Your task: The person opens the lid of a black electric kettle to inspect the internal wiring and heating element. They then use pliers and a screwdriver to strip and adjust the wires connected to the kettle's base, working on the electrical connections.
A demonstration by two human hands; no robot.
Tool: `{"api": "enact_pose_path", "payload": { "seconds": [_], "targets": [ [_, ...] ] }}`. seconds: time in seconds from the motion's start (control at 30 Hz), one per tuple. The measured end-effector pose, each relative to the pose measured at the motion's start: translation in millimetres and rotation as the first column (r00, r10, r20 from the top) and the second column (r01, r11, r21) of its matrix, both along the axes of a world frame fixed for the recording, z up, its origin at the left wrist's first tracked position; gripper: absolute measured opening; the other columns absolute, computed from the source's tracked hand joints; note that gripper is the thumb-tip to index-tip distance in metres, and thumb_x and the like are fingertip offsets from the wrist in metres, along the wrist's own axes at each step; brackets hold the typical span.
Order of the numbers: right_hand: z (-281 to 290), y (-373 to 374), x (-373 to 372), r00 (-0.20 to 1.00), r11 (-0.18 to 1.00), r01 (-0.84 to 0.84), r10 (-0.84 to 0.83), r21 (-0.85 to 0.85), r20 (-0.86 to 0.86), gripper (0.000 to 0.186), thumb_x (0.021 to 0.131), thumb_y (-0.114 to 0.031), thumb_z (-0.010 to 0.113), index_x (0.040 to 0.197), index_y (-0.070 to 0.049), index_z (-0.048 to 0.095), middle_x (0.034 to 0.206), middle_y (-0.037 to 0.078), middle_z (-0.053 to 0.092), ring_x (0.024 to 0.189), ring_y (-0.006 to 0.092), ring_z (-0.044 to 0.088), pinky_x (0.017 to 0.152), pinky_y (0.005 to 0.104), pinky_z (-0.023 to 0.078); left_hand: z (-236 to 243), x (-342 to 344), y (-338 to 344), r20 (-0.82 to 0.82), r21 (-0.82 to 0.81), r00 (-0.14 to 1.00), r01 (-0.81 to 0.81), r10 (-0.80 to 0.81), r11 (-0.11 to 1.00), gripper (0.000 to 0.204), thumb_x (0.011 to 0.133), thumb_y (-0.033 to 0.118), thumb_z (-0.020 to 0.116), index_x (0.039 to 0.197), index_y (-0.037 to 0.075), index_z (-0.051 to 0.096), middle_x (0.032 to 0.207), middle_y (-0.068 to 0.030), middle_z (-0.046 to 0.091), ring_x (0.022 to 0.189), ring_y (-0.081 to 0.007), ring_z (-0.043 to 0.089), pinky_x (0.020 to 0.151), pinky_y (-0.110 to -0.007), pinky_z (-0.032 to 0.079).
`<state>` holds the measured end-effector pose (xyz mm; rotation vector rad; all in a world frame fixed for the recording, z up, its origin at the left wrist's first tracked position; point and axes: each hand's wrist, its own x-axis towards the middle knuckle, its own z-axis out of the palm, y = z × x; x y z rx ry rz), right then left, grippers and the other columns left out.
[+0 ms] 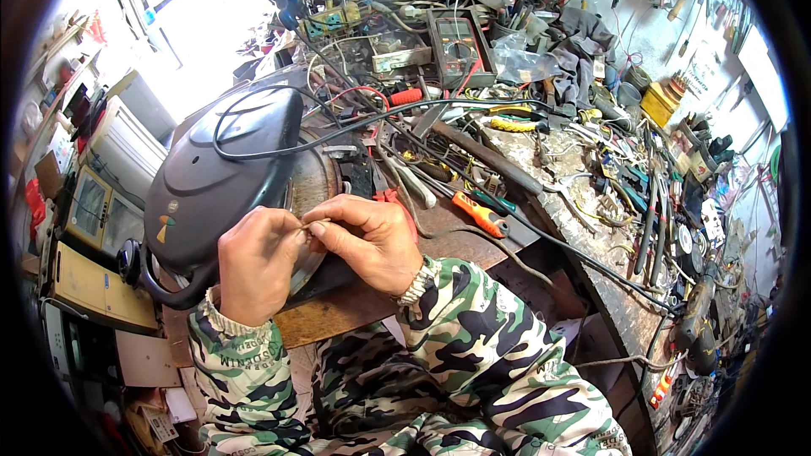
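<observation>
My left hand [253, 266] and my right hand [367, 245] meet in front of a dark domed appliance [198, 181]. Thumbs and forefingers of both are pinched together on a small thin piece [307, 228], too small to name. Behind my fingers shows the appliance's round, rust-stained metal plate [312, 181]. A black cable [279, 154] loops over the dark dome. Right of my right hand lies an orange-handled tool [479, 213], with a grey cord [460, 229] running past it.
A cluttered workbench [583, 203] carries pliers, wires and tools along the right. A multimeter [456, 46] stands at the back among tangled leads. A long dark bar [486, 156] lies diagonally across the bench. Cabinets [106, 215] stand at the left below a bright window [207, 8].
</observation>
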<state>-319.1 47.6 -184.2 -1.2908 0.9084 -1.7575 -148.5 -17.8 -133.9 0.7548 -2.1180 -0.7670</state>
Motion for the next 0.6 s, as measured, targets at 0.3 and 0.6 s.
{"api": "enact_pose_path", "payload": {
  "seconds": [0.3, 0.6],
  "targets": [
    [-5.3, 1.7, 1.7, 0.888, 0.937, 0.248, -0.322, -0.247, -0.328, 0.017, 0.096, -0.003, 0.074, 0.112, 0.003, 0.074, 0.103, 0.015, 0.074, 0.089, 0.0228, 0.074, 0.08, 0.0326, 0.059, 4.6, 2.6, 0.1, 0.054, -0.095, 0.998, 0.035, -0.03, 0.995, 0.012, 0.088, 0.0, 0.079, 0.094, -0.003, 0.068, 0.084, -0.0119, 0.069, 0.076, -0.0201, 0.068, 0.071, -0.032, 0.055],
    [5.7, 45.9, -45.0, 0.139, 0.726, 0.661, -0.365, -0.189, -0.921, 0.025, 0.089, -0.026, 0.076, 0.096, -0.002, 0.069, 0.091, 0.02, 0.07, 0.076, 0.0399, 0.07, 0.066, 0.0485, 0.055, -0.4, 5.0, -0.4, -0.083, -0.059, 0.997, 0.001, -0.006, 0.998, 0.007, 0.095, -0.003, 0.072, 0.099, -0.006, 0.068, 0.084, -0.0045, 0.067, 0.072, -0.0073, 0.061, 0.065, -0.025, 0.051]
  ]
}}
